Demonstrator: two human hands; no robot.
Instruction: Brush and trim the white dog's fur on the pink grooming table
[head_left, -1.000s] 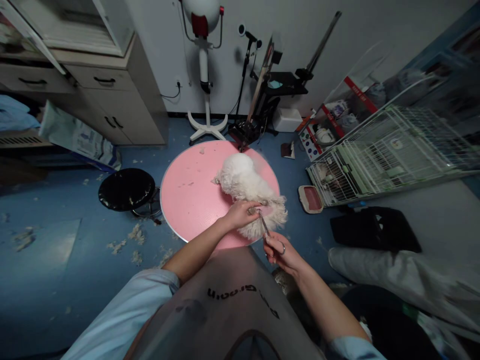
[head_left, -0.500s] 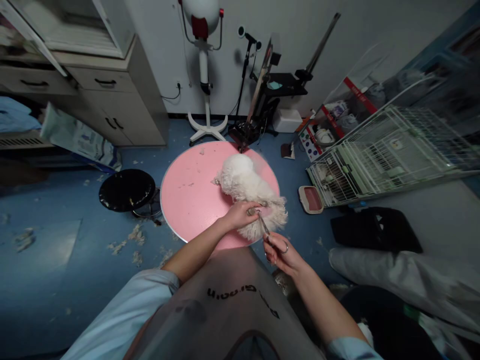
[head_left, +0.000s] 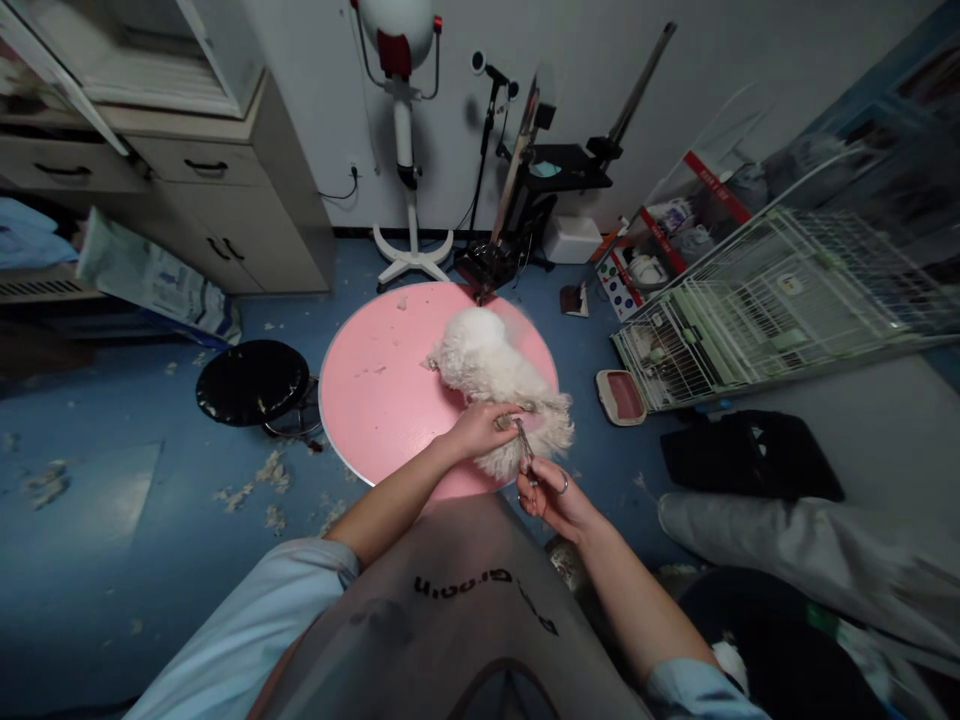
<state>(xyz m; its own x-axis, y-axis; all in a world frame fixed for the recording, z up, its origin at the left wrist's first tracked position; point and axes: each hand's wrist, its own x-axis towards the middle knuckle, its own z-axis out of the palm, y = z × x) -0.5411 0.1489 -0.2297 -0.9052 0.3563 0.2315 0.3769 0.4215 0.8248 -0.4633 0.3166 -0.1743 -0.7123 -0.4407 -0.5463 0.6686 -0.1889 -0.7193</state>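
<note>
A white curly-haired dog (head_left: 484,352) is on a round pink table (head_left: 375,395), its shaggier end towards me. My left hand (head_left: 478,428) is closed on the dog at that end, beside a patch of bare pink skin. I cannot make out which body part it grips. In my right hand (head_left: 553,493) is a pair of slim metal scissors (head_left: 525,442), with finger rings around the fingers. Their tips point away from me and reach the pink patch close to my left fingertips. Fine detail at the tips is too small to tell.
A black round stool (head_left: 253,382) stands left of the table, with hair clumps (head_left: 274,470) on the blue floor. Behind are a white stand dryer (head_left: 405,140) and a black stand (head_left: 562,165). To the right are a wire cage (head_left: 750,310) and a small litter tray (head_left: 621,397).
My right hand has shifted slightly left and up, and the scissors stand more upright with their blades apart. My left hand and the dog stay nearly still.
</note>
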